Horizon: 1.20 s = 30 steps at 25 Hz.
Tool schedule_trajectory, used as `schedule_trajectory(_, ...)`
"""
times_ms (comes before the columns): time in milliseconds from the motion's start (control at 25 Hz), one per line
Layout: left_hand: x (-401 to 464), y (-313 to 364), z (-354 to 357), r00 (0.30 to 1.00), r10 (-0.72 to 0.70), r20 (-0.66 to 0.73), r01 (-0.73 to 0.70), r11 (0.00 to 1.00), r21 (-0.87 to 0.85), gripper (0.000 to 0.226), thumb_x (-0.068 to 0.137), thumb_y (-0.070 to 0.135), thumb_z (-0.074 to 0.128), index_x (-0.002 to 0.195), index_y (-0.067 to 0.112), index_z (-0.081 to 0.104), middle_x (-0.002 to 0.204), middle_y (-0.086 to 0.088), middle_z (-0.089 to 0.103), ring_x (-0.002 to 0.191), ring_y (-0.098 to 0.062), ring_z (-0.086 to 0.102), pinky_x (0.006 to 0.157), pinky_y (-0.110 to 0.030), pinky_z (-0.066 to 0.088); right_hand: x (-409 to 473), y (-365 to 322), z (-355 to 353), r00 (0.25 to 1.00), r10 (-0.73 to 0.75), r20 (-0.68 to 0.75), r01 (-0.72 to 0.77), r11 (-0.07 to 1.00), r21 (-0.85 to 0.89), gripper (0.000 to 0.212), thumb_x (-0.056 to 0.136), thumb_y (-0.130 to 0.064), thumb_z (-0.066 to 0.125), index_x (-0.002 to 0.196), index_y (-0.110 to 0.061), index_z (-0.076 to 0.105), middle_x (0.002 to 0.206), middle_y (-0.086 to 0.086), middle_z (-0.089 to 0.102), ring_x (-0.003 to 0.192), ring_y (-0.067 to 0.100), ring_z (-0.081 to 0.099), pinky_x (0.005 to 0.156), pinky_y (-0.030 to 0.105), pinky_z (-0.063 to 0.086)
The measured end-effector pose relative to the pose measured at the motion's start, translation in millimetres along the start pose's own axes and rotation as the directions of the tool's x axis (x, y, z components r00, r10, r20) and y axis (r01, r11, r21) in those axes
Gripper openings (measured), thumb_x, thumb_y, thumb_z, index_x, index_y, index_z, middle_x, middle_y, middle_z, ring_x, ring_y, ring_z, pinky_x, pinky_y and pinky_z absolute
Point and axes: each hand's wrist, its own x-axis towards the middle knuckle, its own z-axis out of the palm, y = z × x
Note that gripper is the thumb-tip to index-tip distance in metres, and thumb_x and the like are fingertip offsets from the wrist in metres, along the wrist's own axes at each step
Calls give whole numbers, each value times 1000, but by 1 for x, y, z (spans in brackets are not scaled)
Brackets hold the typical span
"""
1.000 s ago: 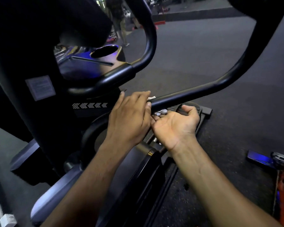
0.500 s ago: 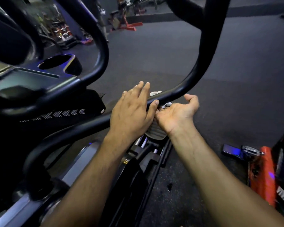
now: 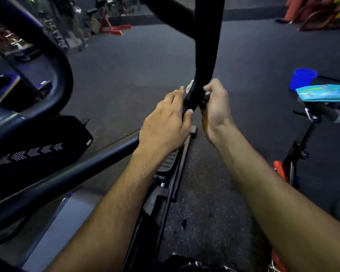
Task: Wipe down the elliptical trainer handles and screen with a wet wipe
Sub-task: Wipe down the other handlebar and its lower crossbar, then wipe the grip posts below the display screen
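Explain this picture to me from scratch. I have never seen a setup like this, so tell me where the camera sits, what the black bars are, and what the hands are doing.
There is no robot here. The one view comes from a camera worn on a person's head, looking forward and down at their own bare arms.

The black bars belong to an elliptical trainer in a gym. The curved bar in the middle is one of its moving handles.

The left hand and the right hand close around that handle from either side. A bit of white wet wipe shows between the left fingers and the bar, so the handle is being wiped.

On the dark rubber floor to the right stands a blue cup, with a turquoise packet beside it, probably the wipes.
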Motion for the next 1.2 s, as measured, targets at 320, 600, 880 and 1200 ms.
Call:
schedule_trajectory(320, 25, 36, 45, 891, -16, -453, -277, 773, -572, 46, 90, -9, 54, 135, -2, 54, 132, -13, 54, 123, -25, 54, 108, -41, 46, 19, -15, -21, 931, -362, 32, 350, 867, -354, 38, 97, 5, 53, 132, -6, 63, 127, 11, 70, 121, 20, 65, 109, 41, 50)
schedule_trajectory(600, 28, 57, 105, 962, -31, -271, -216, 521, -826, 46, 98, 4, 55, 135, 30, 50, 126, -4, 63, 115, -23, 65, 99, -48, 55, 26, -16, -73, 925, -371, -78, 353, 918, -184, 21, 90, -3, 59, 99, -11, 77, 96, 10, 76, 90, 25, 71, 87, 47, 57)
schedule_trajectory(880, 114, 69, 156, 923, -379, -66, 96, 394, -914, 59, 94, 51, 61, 147, 33, 40, 127, 1, 62, 110, -18, 69, 94, -48, 59, 122, 1, -123, 969, -247, -9, 239, 944, -227, 24, 90, -4, 59, 109, -6, 72, 96, 13, 72, 91, 28, 71, 85, 47, 57)
schedule_trajectory(1200, 281, 106, 267, 918, -397, -12, 135, 341, -930, 12, 98, 31, 66, 100, 19, 67, 97, -3, 74, 88, -19, 70, 77, -48, 60, 272, -4, -225, 969, -223, -104, 174, 920, -351, 28, 86, -10, 78, 109, -22, 68, 94, -3, 72, 85, 13, 69, 79, 44, 62)
